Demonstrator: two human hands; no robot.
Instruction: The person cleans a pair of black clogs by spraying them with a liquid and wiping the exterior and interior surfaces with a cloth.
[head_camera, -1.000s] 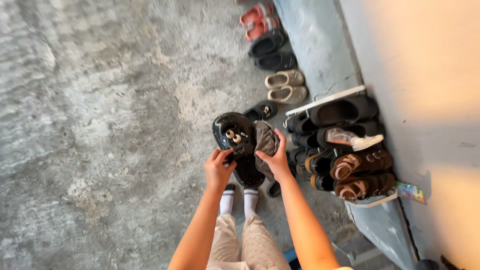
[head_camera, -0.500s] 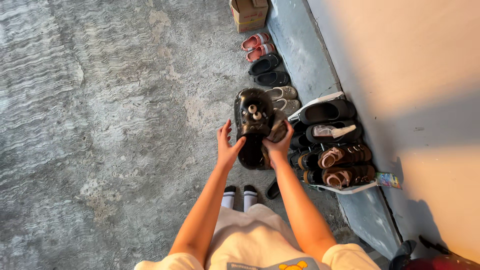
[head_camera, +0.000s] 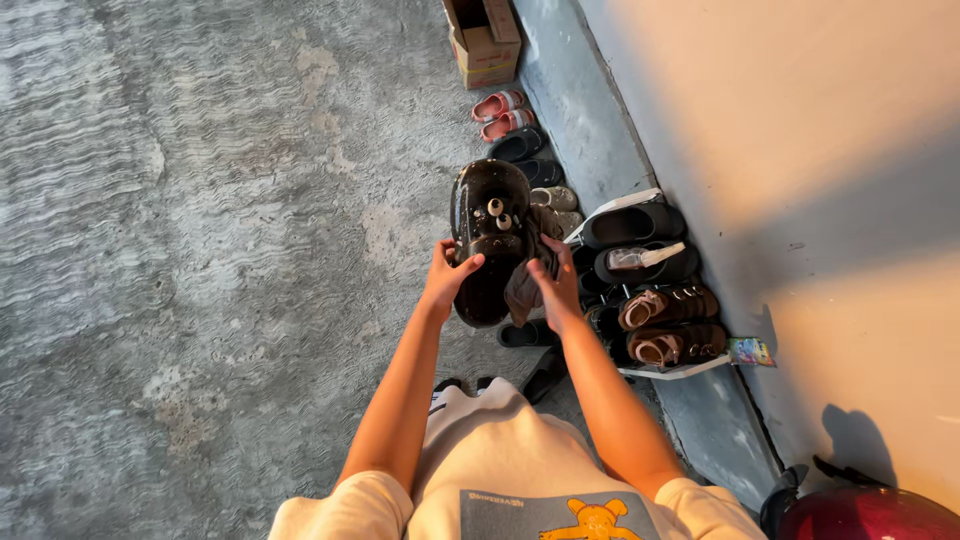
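Observation:
My left hand (head_camera: 445, 277) grips the left side of a glossy black clog (head_camera: 487, 238) with two small round charms on its top, held up in front of me. My right hand (head_camera: 556, 285) presses a brownish-grey cloth (head_camera: 528, 272) against the clog's right side. Both arms reach forward from a pale shirt. The cloth is partly hidden behind the clog and my fingers.
A white shoe rack (head_camera: 648, 290) against the wall holds black slippers and brown sandals. Pairs of shoes line the wall base: pink sandals (head_camera: 498, 112), black clogs (head_camera: 520, 150), beige shoes. A cardboard box (head_camera: 483, 40) stands beyond. Black slippers (head_camera: 530, 350) lie by my feet. Rough concrete floor spreads left.
The view rose and pulled back. My left hand closed back onto the clog after opening beside it. The clog stays raised, and the cloth hand moved down along its right side.

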